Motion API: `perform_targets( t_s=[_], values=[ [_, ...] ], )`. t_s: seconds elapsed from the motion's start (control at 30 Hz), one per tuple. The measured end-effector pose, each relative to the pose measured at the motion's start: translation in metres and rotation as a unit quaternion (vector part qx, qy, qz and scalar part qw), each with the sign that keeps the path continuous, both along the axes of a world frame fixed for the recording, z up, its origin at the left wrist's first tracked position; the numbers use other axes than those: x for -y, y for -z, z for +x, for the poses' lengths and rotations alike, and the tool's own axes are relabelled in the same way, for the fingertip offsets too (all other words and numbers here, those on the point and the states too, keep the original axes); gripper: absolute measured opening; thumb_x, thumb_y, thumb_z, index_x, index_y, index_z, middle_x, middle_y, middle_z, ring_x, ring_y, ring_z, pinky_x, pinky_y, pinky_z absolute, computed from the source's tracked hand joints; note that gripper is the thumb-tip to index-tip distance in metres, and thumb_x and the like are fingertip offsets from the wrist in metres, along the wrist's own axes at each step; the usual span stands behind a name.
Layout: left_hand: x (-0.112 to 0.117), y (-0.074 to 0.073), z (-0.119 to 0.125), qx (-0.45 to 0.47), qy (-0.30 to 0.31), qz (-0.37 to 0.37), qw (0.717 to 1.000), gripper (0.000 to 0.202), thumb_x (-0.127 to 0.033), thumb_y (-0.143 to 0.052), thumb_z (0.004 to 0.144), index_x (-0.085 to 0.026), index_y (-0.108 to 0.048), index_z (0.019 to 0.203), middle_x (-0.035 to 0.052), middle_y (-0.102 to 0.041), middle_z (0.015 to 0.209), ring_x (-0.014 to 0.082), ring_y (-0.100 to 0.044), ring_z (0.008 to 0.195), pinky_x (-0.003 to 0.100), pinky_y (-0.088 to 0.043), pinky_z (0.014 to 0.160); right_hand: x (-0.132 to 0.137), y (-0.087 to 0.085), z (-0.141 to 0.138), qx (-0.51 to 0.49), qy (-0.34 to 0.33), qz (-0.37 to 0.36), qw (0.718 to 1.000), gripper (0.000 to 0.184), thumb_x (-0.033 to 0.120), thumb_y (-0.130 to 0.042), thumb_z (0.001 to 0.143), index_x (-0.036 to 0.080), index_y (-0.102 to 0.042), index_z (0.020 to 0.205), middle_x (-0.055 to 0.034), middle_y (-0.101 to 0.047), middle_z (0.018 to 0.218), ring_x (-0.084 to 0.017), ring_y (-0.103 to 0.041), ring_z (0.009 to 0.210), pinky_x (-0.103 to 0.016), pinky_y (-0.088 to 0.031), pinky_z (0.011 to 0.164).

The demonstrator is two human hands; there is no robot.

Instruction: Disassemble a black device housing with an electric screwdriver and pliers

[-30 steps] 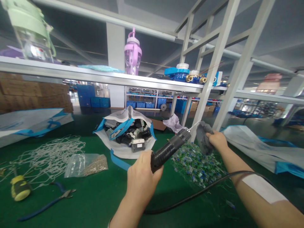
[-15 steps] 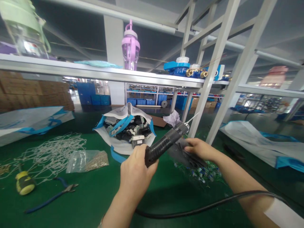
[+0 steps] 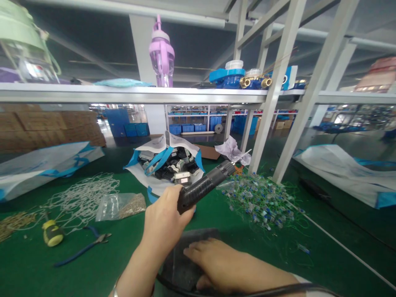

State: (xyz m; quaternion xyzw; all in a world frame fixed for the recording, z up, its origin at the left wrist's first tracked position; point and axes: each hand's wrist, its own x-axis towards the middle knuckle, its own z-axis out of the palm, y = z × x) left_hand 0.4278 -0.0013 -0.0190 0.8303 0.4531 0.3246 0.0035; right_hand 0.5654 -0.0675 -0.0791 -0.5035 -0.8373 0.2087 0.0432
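My left hand (image 3: 163,218) is wrapped round the black handle of an electric screwdriver (image 3: 207,185), whose thin bit points up and to the right. Low in front of me, my right hand (image 3: 213,260) lies over a dark flat sheet (image 3: 182,251) on the table, fingers stretched out and thumb apart. A black cable (image 3: 272,290) runs across the bottom beside my right forearm. Beyond the screwdriver stands an open white bag (image 3: 142,177) with blue trim, holding many black and grey parts. To the right is a pile of small blue-and-clear pieces with green wires (image 3: 262,198).
On the left lie a yellow-black screwdriver (image 3: 52,233), blue-handled cutters (image 3: 83,247), a plastic bag of small parts (image 3: 133,205) and white cords (image 3: 83,194). Metal posts (image 3: 278,86) rise at right. The shelf (image 3: 123,97) above carries bottles and blue meters.
My right hand has brought the dark sheet from above the wire pile down to the table near me, uncovering the pile. My left hand, still holding the electric screwdriver, has shifted slightly left.
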Motion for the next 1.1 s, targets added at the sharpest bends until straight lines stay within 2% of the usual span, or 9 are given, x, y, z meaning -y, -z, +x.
perform_targets(
  t_s=[0.13, 0.23, 0.37, 0.47, 0.57, 0.7, 0.83, 1.0, 1.1],
  values=[
    [0.004, 0.0, 0.002, -0.016, 0.013, -0.034, 0.999, 0.031, -0.028, -0.056, 0.071, -0.021, -0.045, 0.1, 0.0024, -0.058, 0.092, 0.0219, -0.057, 0.084, 0.029, -0.043, 0.068, 0.004, -0.007, 0.029, -0.14, 0.065, -0.023, 0.988, 0.06, 0.03, -0.065, 0.065, 0.014, -0.046, 0.119, -0.0157, -0.047, 0.122, -0.031, -0.041, 0.112, -0.043, -0.03, 0.095],
    [0.009, 0.006, 0.015, -0.012, 0.037, -0.052, 0.998, 0.03, -0.028, -0.056, 0.07, -0.021, -0.046, 0.098, 0.0024, -0.058, 0.092, 0.0222, -0.057, 0.085, 0.029, -0.043, 0.068, 0.005, -0.017, 0.047, -0.317, 0.156, -0.023, 0.935, 0.063, 0.043, -0.056, 0.073, 0.013, -0.036, 0.125, -0.015, -0.044, 0.124, -0.026, -0.045, 0.109, -0.04, -0.035, 0.091],
    [0.023, 0.016, 0.045, -0.031, 0.062, -0.075, 0.995, 0.027, -0.027, -0.057, 0.069, -0.02, -0.048, 0.094, 0.0028, -0.058, 0.088, 0.022, -0.057, 0.08, 0.029, -0.043, 0.064, 0.01, -0.02, 0.045, -0.595, 0.207, -0.008, 0.777, 0.05, 0.052, -0.05, 0.075, 0.017, -0.046, 0.11, -0.0099, -0.052, 0.115, -0.025, -0.048, 0.105, -0.038, -0.04, 0.086],
    [0.034, 0.021, 0.062, -0.031, 0.094, -0.107, 0.989, 0.029, -0.03, -0.056, 0.071, -0.02, -0.048, 0.096, 0.0027, -0.057, 0.087, 0.0215, -0.057, 0.078, 0.029, -0.044, 0.064, 0.015, -0.015, 0.038, -0.687, 0.298, 0.008, 0.662, 0.034, 0.044, -0.058, 0.073, 0.017, -0.052, 0.093, -0.0068, -0.059, 0.101, -0.024, -0.052, 0.099, -0.036, -0.041, 0.083],
    [0.035, 0.021, 0.058, 0.0, 0.154, -0.149, 0.977, 0.042, -0.036, -0.055, 0.072, -0.021, -0.043, 0.109, 0.0035, -0.054, 0.099, 0.02, -0.054, 0.086, 0.029, -0.044, 0.074, 0.019, -0.013, 0.046, -0.719, 0.346, 0.001, 0.603, 0.028, 0.041, -0.061, 0.07, 0.017, -0.052, 0.084, -0.0046, -0.063, 0.089, -0.023, -0.056, 0.089, -0.033, -0.045, 0.075],
    [0.027, 0.027, 0.025, -0.031, 0.12, -0.181, 0.976, 0.028, -0.022, -0.041, 0.078, -0.019, -0.047, 0.105, 0.0046, -0.053, 0.101, 0.0182, -0.053, 0.09, 0.03, -0.042, 0.079, 0.023, -0.019, 0.081, -0.654, 0.427, -0.028, 0.624, 0.024, 0.04, -0.059, 0.07, 0.019, -0.051, 0.077, -0.0011, -0.062, 0.074, -0.017, -0.059, 0.071, -0.027, -0.047, 0.061],
    [0.032, 0.058, 0.0, -0.211, 0.159, -0.245, 0.933, 0.023, -0.014, -0.049, 0.066, -0.019, -0.056, 0.088, 0.0047, -0.056, 0.091, 0.0206, -0.054, 0.085, 0.032, -0.044, 0.075, 0.025, -0.019, 0.116, -0.58, 0.462, -0.096, 0.664, 0.019, 0.034, -0.059, 0.068, 0.018, -0.05, 0.072, 0.001, -0.058, 0.06, -0.012, -0.055, 0.052, -0.022, -0.043, 0.048],
    [0.057, 0.105, 0.014, -0.317, 0.182, -0.158, 0.917, 0.038, -0.012, -0.042, 0.075, -0.017, -0.047, 0.113, 0.0129, -0.05, 0.113, 0.0289, -0.046, 0.102, 0.047, -0.037, 0.085, 0.015, 0.004, 0.122, -0.485, 0.443, -0.2, 0.727, 0.023, 0.034, -0.062, 0.062, 0.017, -0.049, 0.068, 0.0016, -0.054, 0.052, -0.012, -0.052, 0.045, -0.022, -0.04, 0.043],
    [0.058, 0.108, 0.021, -0.312, 0.167, -0.152, 0.923, 0.038, -0.007, -0.032, 0.079, -0.017, -0.049, 0.111, 0.0115, -0.055, 0.105, 0.027, -0.05, 0.095, 0.044, -0.041, 0.079, 0.005, 0.019, 0.115, -0.43, 0.426, -0.226, 0.763, 0.022, 0.033, -0.061, 0.061, 0.016, -0.048, 0.065, 0.002, -0.054, 0.052, -0.012, -0.053, 0.047, -0.022, -0.04, 0.045]
  ],
)
